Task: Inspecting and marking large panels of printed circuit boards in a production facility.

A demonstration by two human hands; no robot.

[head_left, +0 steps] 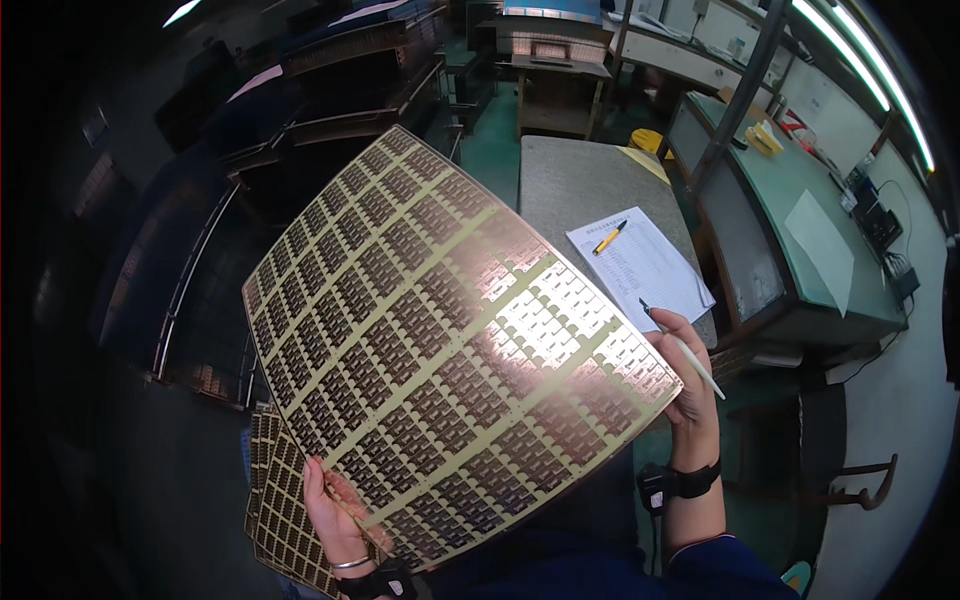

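Note:
A large circuit board panel, copper coloured with pale green strips between its repeated patterns, is held up tilted in front of me. My left hand grips its lower left edge, thumb on the face and the other fingers hidden behind. At the right corner my right hand holds the panel's edge, and a white pen is tucked between its fingers. Light glares off the copper near the right side. Below the left hand lies a stack of similar panels, partly covered by the raised one.
Beyond the panel stands a grey-topped table bearing a printed paper sheet and a yellow pen. A green-topped workbench runs along the right wall. Dark racks fill the left. A wooden chair is at lower right.

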